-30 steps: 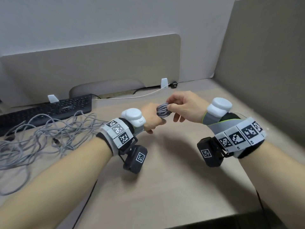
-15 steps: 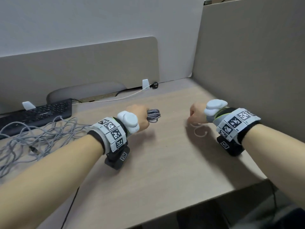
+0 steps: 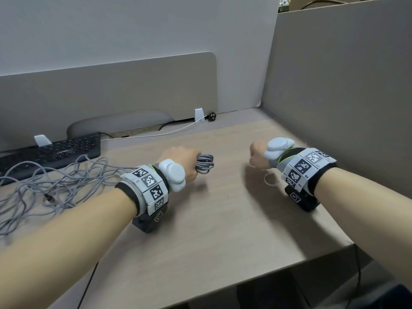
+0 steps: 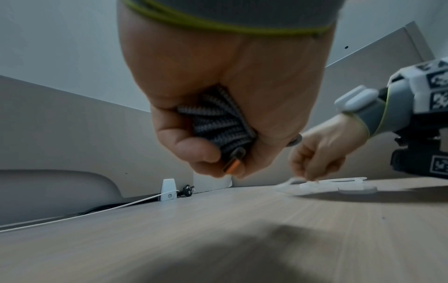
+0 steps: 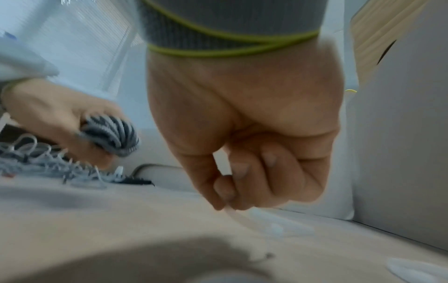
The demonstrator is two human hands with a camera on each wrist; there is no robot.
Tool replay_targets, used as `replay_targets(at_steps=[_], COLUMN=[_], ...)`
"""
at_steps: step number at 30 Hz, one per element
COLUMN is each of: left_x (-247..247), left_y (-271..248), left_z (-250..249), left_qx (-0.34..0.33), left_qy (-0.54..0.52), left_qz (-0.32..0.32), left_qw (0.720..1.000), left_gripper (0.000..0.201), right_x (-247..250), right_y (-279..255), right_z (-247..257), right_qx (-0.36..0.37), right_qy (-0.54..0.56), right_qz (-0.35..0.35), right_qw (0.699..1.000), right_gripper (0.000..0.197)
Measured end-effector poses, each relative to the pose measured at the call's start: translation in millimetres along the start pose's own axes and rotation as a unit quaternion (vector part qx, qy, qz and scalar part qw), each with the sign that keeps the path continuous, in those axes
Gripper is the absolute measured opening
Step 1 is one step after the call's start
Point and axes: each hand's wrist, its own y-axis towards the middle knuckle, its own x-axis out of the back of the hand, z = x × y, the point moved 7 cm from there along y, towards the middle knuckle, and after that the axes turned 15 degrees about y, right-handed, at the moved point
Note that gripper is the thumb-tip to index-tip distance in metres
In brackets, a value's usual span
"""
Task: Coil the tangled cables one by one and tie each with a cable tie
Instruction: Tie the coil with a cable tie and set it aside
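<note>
My left hand (image 3: pixel 186 162) grips a coiled grey-and-black braided cable (image 3: pixel 204 164) just above the desk; the left wrist view shows the coil (image 4: pixel 218 124) packed in my fist with an orange-tipped plug (image 4: pixel 234 161) at the bottom. Further right, my right hand (image 3: pixel 256 156) is down at the desk with its fingers curled. Its thumb and forefinger pinch a white cable tie (image 3: pixel 270 179), whose loop shows under the wrist. In the left wrist view my right hand (image 4: pixel 309 173) touches the tie (image 4: pixel 289 181) beside other white ties (image 4: pixel 339 184). The right wrist view is blurred.
A tangle of grey cables (image 3: pixel 44 186) lies at the left in front of a black keyboard (image 3: pixel 51 150). A thin white cable (image 3: pixel 167 132) and a black plug (image 3: pixel 211 116) run along the back panel. A tall partition (image 3: pixel 334 85) closes the right side. The desk edge (image 3: pixel 312 259) is near.
My right hand has let go of the coil and moved right, down to the white ties. My left hand keeps the coil, now slightly lower.
</note>
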Motion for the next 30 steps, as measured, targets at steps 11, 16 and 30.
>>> replay_targets(at_steps=[11, 16, 30], left_x=[-6.9, -8.6, -25.5], left_y=[-17.0, -23.4, -21.6], left_z=[22.5, 31.9, 59.7], left_qx=[0.013, 0.046, 0.092], left_qy=[-0.007, -0.043, -0.339], left_qz=[0.008, -0.007, 0.042], left_qw=[1.0, 0.998, 0.935], left_gripper=[0.021, 0.05, 0.009], right_x=[13.8, 2.8, -15.2], right_y=[-38.1, -39.8, -55.3], right_z=[109.5, 129.9, 146.2], right_qx=[0.12, 0.119, 0.161], right_qy=[0.501, 0.561, 0.511], right_qz=[0.055, 0.093, 0.16], right_qw=[0.855, 0.814, 0.829], right_gripper=[0.017, 0.018, 0.01])
